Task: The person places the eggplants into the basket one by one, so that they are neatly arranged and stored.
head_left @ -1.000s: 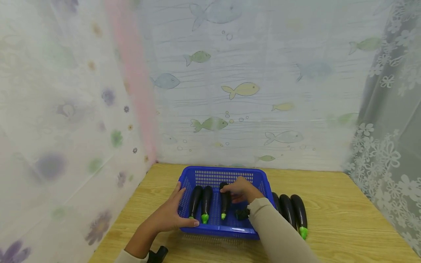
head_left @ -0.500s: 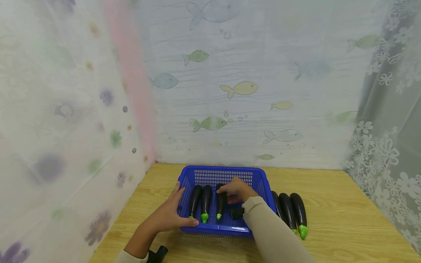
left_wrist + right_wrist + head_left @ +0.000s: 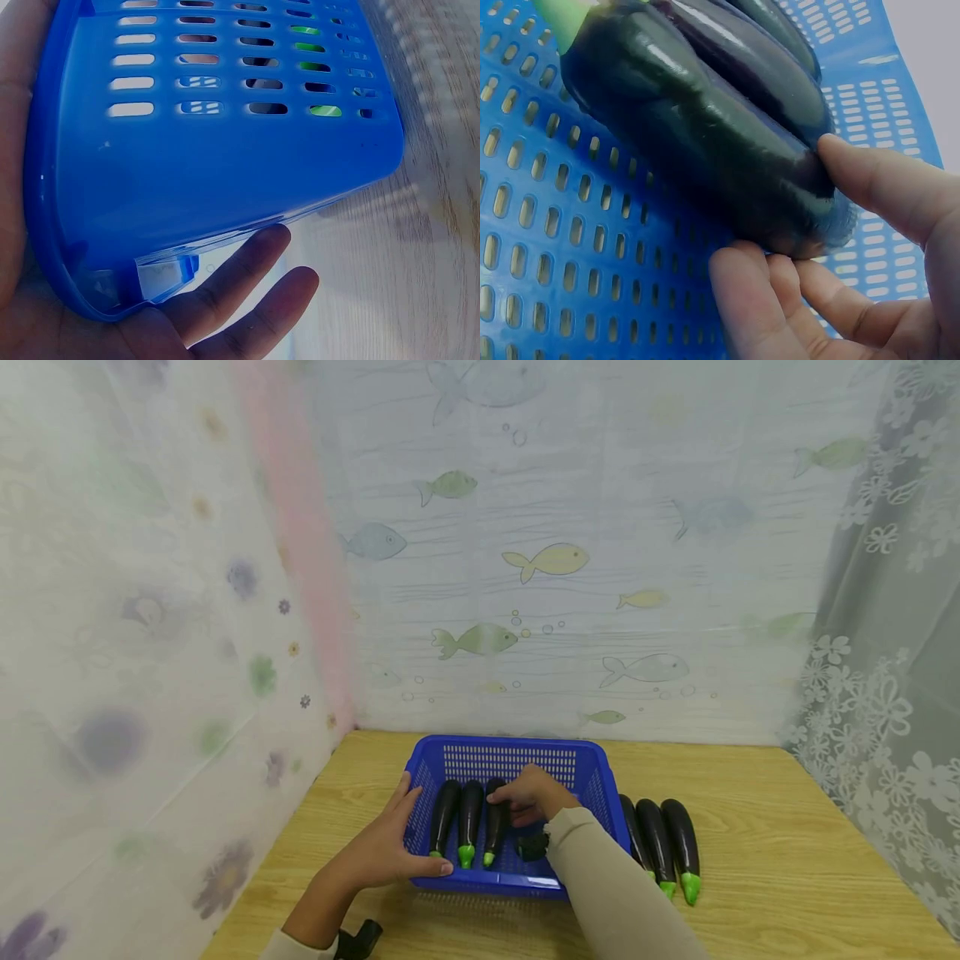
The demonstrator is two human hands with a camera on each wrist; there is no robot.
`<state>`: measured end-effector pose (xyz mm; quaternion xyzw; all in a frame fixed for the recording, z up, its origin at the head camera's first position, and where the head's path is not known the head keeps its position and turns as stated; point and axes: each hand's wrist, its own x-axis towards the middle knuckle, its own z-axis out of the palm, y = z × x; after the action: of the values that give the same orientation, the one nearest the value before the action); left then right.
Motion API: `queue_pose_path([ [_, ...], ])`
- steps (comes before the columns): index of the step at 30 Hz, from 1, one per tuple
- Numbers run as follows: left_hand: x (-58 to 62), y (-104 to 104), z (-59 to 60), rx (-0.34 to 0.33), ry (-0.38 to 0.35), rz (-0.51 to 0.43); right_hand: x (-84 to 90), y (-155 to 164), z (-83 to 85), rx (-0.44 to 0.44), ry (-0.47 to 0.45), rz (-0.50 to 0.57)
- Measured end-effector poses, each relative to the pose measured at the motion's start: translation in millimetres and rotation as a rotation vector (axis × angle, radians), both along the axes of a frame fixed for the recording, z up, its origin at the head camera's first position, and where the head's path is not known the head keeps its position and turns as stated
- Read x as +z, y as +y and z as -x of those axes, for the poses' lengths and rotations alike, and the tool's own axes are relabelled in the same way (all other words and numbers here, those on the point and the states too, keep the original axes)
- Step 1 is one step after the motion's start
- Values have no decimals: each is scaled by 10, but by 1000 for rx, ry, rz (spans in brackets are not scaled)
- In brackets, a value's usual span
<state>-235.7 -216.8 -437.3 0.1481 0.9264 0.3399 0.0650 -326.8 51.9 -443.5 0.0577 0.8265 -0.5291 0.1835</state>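
While your left hand [image 3: 382, 852] braces the blue basket [image 3: 517, 758] at its near-left corner, fingers flat, your right hand [image 3: 531, 793] pinches the third eggplant [image 3: 495, 822], lying inside beside two others. You seem to be setting it down; next, release and lift clear. Right of the basket, three eggplants [image 3: 660, 839] wait on the wooden surface [image 3: 787, 860], curtains behind.

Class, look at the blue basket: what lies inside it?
Inside the blue basket lie three eggplants side by side; the right hand grips the rightmost. The sleeve covers the basket's near right corner.
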Motion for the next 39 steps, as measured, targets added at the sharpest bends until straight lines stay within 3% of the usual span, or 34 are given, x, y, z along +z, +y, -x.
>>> queue_pose_path([
  [29,2,-13,35,0,-1,5,29,-17,41,24,-16,-32],
  [39,15,0,-1,3,-12,-6,-2,-12,46,29,-7,-48],
])
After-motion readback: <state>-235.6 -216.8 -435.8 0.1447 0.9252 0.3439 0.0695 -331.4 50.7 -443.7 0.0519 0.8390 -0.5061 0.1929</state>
